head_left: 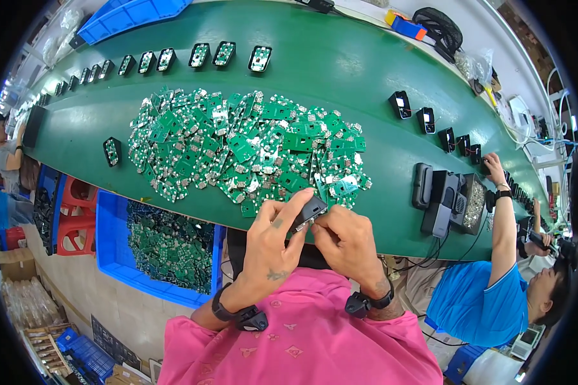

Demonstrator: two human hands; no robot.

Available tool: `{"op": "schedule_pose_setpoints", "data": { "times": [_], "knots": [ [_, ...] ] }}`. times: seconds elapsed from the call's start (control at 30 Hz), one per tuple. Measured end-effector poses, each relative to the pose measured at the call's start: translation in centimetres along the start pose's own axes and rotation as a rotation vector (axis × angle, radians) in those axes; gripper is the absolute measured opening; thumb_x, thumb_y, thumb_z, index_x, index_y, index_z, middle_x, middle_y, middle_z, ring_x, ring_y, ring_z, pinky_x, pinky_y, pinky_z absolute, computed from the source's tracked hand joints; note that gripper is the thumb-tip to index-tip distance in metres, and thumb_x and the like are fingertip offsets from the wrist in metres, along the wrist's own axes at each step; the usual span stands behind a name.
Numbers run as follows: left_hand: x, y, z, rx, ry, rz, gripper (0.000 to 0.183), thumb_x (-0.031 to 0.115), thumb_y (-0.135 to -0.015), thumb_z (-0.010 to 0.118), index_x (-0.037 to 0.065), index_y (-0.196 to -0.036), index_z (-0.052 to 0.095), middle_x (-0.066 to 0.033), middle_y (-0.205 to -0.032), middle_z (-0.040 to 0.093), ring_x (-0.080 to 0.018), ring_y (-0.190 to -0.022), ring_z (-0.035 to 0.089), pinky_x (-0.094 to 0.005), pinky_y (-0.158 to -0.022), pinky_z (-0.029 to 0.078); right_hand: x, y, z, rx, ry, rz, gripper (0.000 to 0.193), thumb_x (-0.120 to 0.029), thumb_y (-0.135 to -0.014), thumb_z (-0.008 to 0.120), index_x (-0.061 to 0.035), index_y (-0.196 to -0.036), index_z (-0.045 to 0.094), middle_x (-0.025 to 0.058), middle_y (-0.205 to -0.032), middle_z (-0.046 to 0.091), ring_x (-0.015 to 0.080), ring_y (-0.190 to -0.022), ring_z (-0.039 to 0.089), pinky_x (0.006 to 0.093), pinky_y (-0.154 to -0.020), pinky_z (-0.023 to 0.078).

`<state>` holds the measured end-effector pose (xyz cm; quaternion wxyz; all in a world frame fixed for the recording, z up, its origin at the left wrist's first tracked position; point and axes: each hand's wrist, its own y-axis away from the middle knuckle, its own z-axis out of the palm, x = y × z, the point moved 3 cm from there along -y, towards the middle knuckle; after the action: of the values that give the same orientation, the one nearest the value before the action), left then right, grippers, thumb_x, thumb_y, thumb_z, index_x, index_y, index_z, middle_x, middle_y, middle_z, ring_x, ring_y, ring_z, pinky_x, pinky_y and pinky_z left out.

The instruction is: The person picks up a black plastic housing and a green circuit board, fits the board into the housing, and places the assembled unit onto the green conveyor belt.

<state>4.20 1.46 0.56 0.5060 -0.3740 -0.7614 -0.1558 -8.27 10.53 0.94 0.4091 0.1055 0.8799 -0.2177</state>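
My left hand grips a small black plastic housing between thumb and fingers, at the front edge of the green table and tilted. A light strip shows along its near side; its inside is mostly hidden. Curled fingers of my right hand pinch at the right end of the same housing. Just beyond my hands lies a wide pile of loose green circuit boards. A black housing with a board in it lies left of the pile.
Black housings with boards stand in a row along the far left. More black housings line the right, near grey devices. A blue bin of boards stands below left. A co-worker in blue reaches over the table at right.
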Motion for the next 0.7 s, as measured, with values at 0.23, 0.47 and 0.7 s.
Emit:
{"op": "schedule_pose_setpoints", "data": {
  "times": [0.23,0.47,0.7],
  "knots": [
    [-2.2,-0.8,0.9,-0.003,0.249,-0.115,0.058,-0.008,-0.086,0.065,0.007,-0.14,0.052,-0.0109,-0.11,0.058,-0.0148,-0.095,0.063,-0.025,-0.071,0.057,0.5,0.5,0.5,0.083,0.037,0.085,0.006,-0.003,-0.084,0.069,0.0,-0.084,0.064,0.0071,-0.068,0.055,0.0181,-0.056,0.055,0.0319,-0.051,0.042],
    [-3.3,-0.9,1.0,-0.142,0.683,-0.273,0.06,-0.009,-0.085,0.065,0.007,-0.141,0.049,-0.0118,-0.118,0.06,-0.0183,-0.096,0.069,-0.0283,-0.081,0.059,3.5,1.8,1.5,0.118,-0.495,0.528,0.014,-0.009,-0.09,0.071,0.0031,-0.094,0.065,0.0022,-0.079,0.066,0.0037,-0.067,0.057,0.0224,-0.054,0.044],
    [-3.3,-1.2,1.0,-0.089,0.687,-0.304,0.065,-0.014,-0.079,0.068,0.005,-0.139,0.05,-0.0103,-0.117,0.059,-0.017,-0.1,0.066,-0.0276,-0.083,0.059,1.6,1.6,1.5,0.281,-0.7,0.423,0.009,-0.003,-0.092,0.069,0.0046,-0.096,0.065,0.001,-0.079,0.065,0.0044,-0.069,0.059,0.02,-0.059,0.046]
  ]
}}
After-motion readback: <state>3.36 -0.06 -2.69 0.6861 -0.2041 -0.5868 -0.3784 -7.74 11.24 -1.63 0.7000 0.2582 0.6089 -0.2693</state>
